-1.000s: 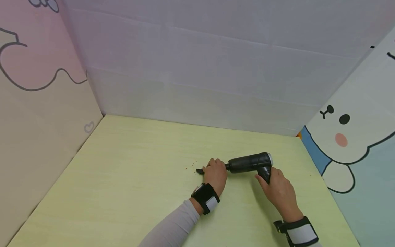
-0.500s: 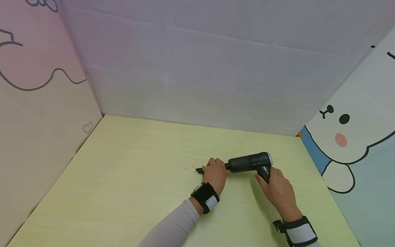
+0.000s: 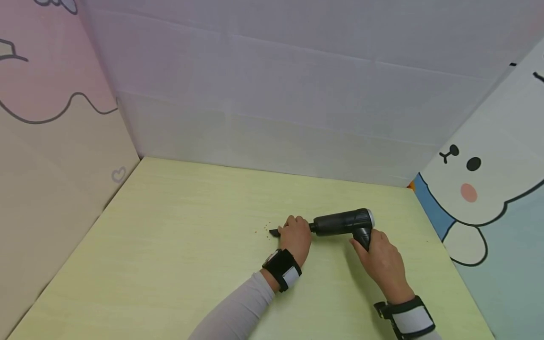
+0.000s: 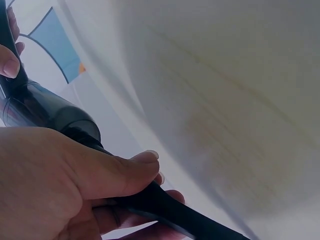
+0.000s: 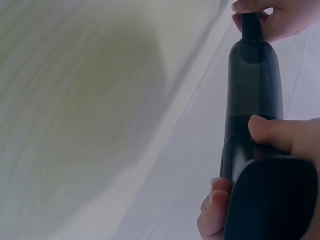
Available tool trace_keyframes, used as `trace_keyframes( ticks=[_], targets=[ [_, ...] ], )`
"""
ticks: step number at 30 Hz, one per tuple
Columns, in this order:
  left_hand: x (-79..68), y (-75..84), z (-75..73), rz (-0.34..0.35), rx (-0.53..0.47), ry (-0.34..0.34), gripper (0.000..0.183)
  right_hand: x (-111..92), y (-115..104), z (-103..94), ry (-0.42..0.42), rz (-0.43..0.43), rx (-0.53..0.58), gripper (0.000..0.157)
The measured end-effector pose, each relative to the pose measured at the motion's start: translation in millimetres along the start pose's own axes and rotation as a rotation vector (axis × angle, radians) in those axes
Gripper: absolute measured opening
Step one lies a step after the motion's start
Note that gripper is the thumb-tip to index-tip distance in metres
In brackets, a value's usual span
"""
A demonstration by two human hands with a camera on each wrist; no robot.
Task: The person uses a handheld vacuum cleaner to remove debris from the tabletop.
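A black handheld vacuum cleaner (image 3: 340,223) is held just above the pale yellow table, its body pointing left. My right hand (image 3: 383,262) grips its handle, with the thumb and fingers wrapped round it in the right wrist view. My left hand (image 3: 295,240) holds the narrow black nozzle (image 4: 200,225), thumb on one side and fingers on the other. The nozzle's slanted tip (image 3: 274,233) sticks out left of that hand, beside several tiny reddish crumbs (image 3: 267,230). Whether the tip touches the table is too fine to tell.
The yellow tabletop (image 3: 178,245) spreads to both sides. A whitish sheet wall (image 3: 272,104) closes the back. Cartoon-printed panels stand at the left (image 3: 55,156) and right (image 3: 501,226) edges.
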State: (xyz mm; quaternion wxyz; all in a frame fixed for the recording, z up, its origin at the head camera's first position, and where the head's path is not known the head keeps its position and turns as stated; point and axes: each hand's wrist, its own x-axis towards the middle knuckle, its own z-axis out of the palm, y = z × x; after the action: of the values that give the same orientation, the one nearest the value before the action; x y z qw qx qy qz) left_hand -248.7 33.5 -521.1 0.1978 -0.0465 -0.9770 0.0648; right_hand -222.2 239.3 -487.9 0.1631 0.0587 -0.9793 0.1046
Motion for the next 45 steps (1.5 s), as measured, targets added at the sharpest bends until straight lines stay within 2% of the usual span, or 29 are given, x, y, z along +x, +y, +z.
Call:
trace_keyframes(
  ticks=[4, 8, 10, 13, 15, 16, 21, 25, 37, 45],
  targets=[
    [1.5, 0.3, 3.4, -0.003, -0.003, 0.008, 0.017, 1, 0, 1.1, 0.005, -0.002, 0.000, 0.052],
    [2.4, 0.5, 7.2, -0.018, -0.002, 0.054, 0.018, 2, -1, 1.9, 0.013, -0.004, 0.002, 0.053],
    [3.1, 2.1, 13.9, -0.025, -0.008, 0.096, 0.017, 3, -1, 2.0, 0.018, -0.007, 0.003, 0.053],
    [3.9, 2.1, 14.5, -0.028, -0.008, 0.109, 0.018, 3, -1, 1.8, 0.013, 0.000, 0.003, 0.053],
    [5.1, 2.2, 14.2, -0.025, -0.010, 0.093, 0.017, 3, -1, 1.6, 0.009, 0.006, 0.005, 0.053],
    [6.0, 1.0, 9.2, -0.026, -0.009, 0.069, 0.017, 3, -1, 1.7, 0.005, 0.010, 0.006, 0.053],
    [11.3, 2.3, 10.8, -0.013, -0.041, -0.017, 0.016, 5, 0, 2.8, -0.001, 0.016, 0.010, 0.053],
    [14.0, 1.7, 8.9, -0.006, -0.055, -0.049, 0.017, 6, 0, 3.3, -0.005, 0.024, 0.014, 0.052],
    [17.8, 2.6, 10.5, -0.015, -0.020, 0.005, 0.016, 9, 0, 4.7, -0.010, 0.052, 0.020, 0.054],
    [20.5, 3.1, 12.4, -0.001, -0.009, -0.012, 0.017, 11, 0, 4.8, 0.009, 0.051, 0.019, 0.054]
  ],
)
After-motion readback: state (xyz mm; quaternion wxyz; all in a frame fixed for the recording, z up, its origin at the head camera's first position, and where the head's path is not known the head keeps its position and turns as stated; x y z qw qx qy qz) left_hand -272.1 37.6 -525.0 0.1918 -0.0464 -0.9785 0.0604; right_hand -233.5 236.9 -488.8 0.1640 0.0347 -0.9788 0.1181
